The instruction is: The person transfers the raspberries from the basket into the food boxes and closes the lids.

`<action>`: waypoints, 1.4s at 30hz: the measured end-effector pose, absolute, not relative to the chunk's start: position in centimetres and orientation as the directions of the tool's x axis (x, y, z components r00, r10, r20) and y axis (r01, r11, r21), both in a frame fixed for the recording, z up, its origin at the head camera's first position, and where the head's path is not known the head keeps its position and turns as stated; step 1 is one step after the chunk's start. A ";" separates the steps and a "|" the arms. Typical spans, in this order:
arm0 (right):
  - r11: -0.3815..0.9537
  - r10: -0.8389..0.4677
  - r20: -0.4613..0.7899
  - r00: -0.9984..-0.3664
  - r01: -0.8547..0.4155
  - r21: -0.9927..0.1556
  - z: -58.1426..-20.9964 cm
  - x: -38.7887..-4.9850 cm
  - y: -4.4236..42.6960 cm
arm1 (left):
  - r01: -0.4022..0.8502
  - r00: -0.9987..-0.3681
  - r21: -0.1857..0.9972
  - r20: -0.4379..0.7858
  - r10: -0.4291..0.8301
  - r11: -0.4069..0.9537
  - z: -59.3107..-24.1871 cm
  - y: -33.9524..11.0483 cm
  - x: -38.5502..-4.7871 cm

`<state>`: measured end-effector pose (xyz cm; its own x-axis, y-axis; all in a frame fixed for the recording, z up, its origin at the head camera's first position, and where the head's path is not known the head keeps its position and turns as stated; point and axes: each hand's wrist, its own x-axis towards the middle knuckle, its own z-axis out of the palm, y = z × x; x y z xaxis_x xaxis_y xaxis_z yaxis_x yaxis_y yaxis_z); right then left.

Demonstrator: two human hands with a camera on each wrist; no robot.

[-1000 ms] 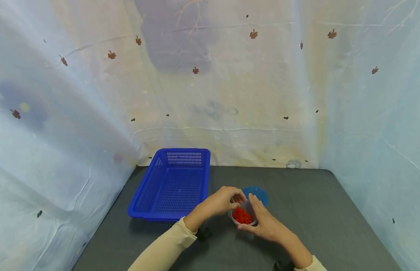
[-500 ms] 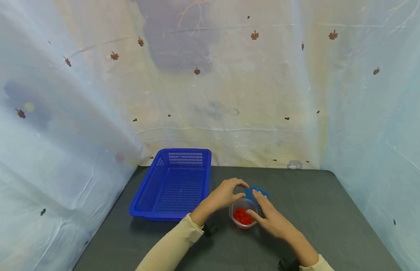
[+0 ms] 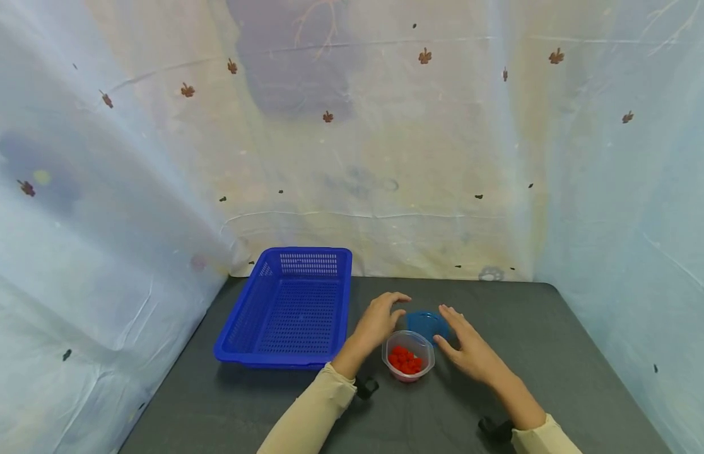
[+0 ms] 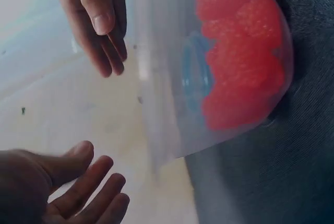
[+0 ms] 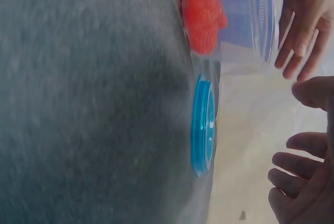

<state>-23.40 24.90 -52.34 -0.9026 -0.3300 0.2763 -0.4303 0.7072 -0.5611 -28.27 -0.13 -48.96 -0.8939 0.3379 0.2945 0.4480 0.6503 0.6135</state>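
A clear plastic tub [image 3: 389, 353] stands upright on the table with several red, bumpy-textured pieces [image 3: 404, 360] in its bottom. Just behind it lies a round blue lid [image 3: 424, 323], flat on the table. My left hand [image 3: 376, 324] hovers left of the tub, thumb apart from the fingers, holding nothing. To the right of the tub and lid, my right hand [image 3: 472, 353] is likewise spread and holds nothing. The left wrist view shows the red pieces [image 4: 242, 51] through the tub's wall. In the right wrist view the lid [image 5: 202, 127] rests beyond the tub.
A blue perforated basket [image 3: 229, 360] stands at the left of the dark table [image 3: 511, 315]. Pale patterned sheeting [image 3: 386, 157] hangs behind the table and along both sides. A black wrist strap [image 3: 496, 430] shows on the right arm.
Both hands have drawn apart from over the tub, the left up and leftward, the right to the right. The tub, its red pieces and more of the lid are now uncovered.
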 end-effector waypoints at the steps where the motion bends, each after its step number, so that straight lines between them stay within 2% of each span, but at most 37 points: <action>1: 0.713 -0.331 0.280 -0.901 -0.433 -0.551 -52.4 -23.6 25.0 | 0.423 -0.906 0.624 0.289 0.309 0.657 -49.2 -0.1 -28.3; 7: 0.747 -0.325 0.258 -0.910 -0.414 -0.520 -52.9 -24.4 25.7 | 0.278 -0.959 0.688 0.240 0.151 0.670 -50.3 -0.2 -28.3; 14: 0.760 -0.327 0.229 -0.917 -0.399 -0.513 -53.6 -25.0 26.1 | 0.251 -0.962 0.721 0.257 0.086 0.646 -52.0 -0.6 -29.1; 19: 0.766 -0.324 0.197 -0.925 -0.379 -0.519 -54.0 -25.6 26.3 | 0.309 -0.947 0.735 0.293 0.127 0.604 -53.4 -0.9 -29.8; 28: 0.787 -0.328 0.105 -0.939 -0.333 -0.519 -54.5 -26.6 26.6 | 0.326 -0.943 0.715 0.202 0.263 0.619 -54.9 -1.2 -30.7; 36: 0.803 -0.349 0.055 -0.936 -0.329 -0.497 -54.9 -27.8 26.5 | 0.396 -0.910 0.628 0.168 0.380 0.670 -55.4 -1.5 -31.7; 42: 0.795 -0.382 0.058 -0.922 -0.360 -0.488 -54.7 -28.7 26.0 | 0.409 -0.902 0.629 0.170 0.397 0.661 -55.6 -1.8 -32.0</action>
